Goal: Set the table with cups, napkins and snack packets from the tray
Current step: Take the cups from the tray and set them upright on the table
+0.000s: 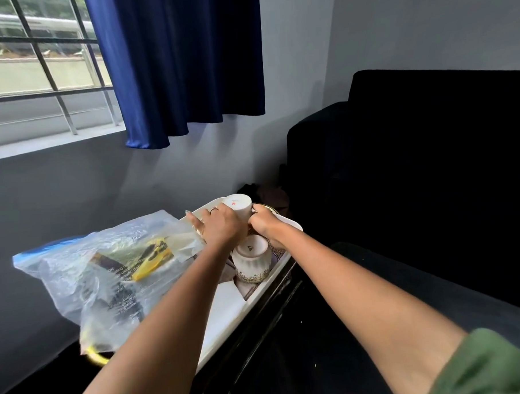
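A white tray point(251, 301) lies across a dark surface. Upside down at its far end is a plain white cup point(238, 205), and my left hand point(221, 225) grips its side. My right hand point(264, 223) is closed at the same cup's handle side; what it grips is hidden. A ribbed white cup point(251, 259) with a patterned rim lies tilted just below both hands. White napkins point(230, 296) lie flat in the tray. A clear plastic bag point(107, 272) holding yellow and dark snack packets covers the tray's left part.
A dark sofa point(415, 160) stands to the right and its dark cushion point(435, 287) runs under my right arm. A grey wall, a barred window and a blue curtain point(181, 66) are behind. Crumpled dark cloth point(267, 193) lies beyond the tray.
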